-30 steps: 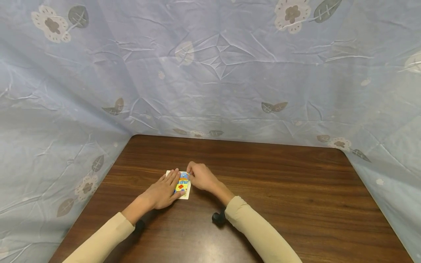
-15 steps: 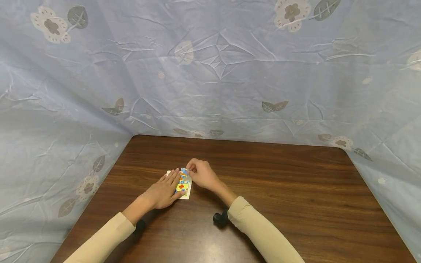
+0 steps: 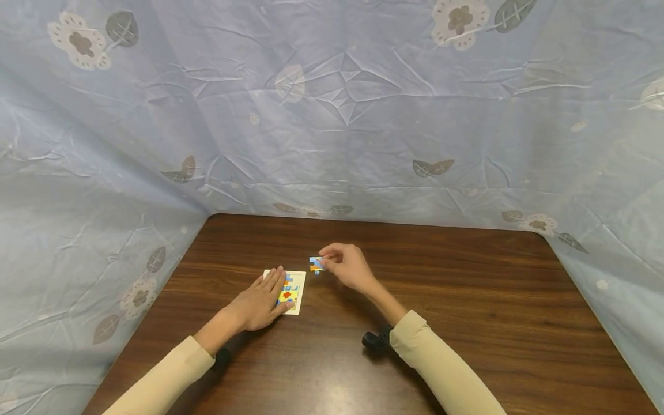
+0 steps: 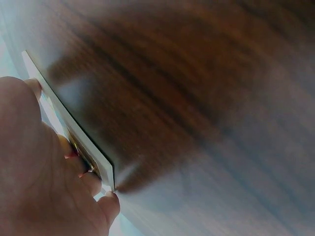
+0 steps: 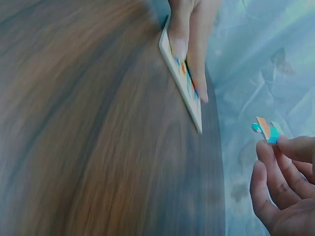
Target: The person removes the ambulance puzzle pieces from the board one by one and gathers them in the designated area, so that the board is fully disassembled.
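A small jigsaw puzzle in a white-edged tray (image 3: 302, 284) lies on the table, printed with a yellow vehicle and a red cross. My left hand (image 3: 258, 301) rests on its left part with the fingers straight, covering much of the picture. In the left wrist view, the fingers reach over the tray's edge (image 4: 74, 120). Up and to the right of the tray, my right hand (image 3: 349, 266) pinches a puzzle piece (image 3: 315, 264) between thumb and fingers. The right wrist view has this blue and orange piece (image 5: 268, 132) held clear of the tray.
The brown wood-grain table (image 3: 456, 300) extends widely to the right. A pale flowered cloth (image 3: 332, 144) hangs behind it and along both sides. A black device (image 3: 374, 340) sits at the right wrist, and another dark one (image 3: 222, 358) is at the left wrist.
My right hand has drawn a puzzle piece out of the tray's upper right and carried it up and to the right. The left hand has stayed on the puzzle.
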`<state>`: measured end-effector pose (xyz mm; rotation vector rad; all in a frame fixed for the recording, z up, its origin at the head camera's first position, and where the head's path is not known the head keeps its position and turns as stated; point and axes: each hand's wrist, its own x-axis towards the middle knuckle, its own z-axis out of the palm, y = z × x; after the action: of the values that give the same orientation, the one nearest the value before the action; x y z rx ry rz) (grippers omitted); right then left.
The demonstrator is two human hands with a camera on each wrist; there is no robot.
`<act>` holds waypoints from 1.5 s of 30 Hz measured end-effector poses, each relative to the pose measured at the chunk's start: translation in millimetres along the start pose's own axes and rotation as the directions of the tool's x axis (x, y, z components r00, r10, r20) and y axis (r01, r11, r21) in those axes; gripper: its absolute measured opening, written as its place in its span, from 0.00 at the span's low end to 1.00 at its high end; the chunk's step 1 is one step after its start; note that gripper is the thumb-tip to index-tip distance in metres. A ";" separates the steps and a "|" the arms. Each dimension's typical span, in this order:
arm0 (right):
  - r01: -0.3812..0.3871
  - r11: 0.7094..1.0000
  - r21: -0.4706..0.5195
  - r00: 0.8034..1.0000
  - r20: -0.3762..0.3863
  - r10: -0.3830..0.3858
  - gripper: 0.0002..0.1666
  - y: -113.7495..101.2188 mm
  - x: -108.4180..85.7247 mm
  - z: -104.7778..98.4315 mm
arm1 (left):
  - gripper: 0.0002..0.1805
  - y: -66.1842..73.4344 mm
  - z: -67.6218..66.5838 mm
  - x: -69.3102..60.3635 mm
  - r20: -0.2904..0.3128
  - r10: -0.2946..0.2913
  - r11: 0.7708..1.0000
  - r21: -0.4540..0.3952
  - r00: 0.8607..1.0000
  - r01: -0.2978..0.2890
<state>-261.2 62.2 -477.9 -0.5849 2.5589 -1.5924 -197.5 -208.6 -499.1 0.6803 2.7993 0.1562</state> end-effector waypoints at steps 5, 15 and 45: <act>-0.033 0.999 0.020 0.999 -0.031 0.033 0.08 13.5 -9.4 -25.2 | 0.46 0.0 -1.0 0.2 0.003 0.007 1.000 0.002 1.000 -0.007; -0.082 0.995 0.051 0.995 -0.046 0.085 0.10 37.8 -36.6 -73.7 | 0.46 1.7 -1.2 3.1 0.009 0.009 1.000 -0.014 1.000 -0.009; -0.345 0.936 0.071 0.938 -0.004 0.346 0.19 92.9 -134.0 -200.1 | 0.47 -1.4 2.8 1.9 0.004 0.006 1.000 -0.007 1.000 -0.006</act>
<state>-214.7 316.0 -485.8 -0.1038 2.4325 -1.5551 -199.0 -208.8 -502.4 0.6862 2.7914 0.1659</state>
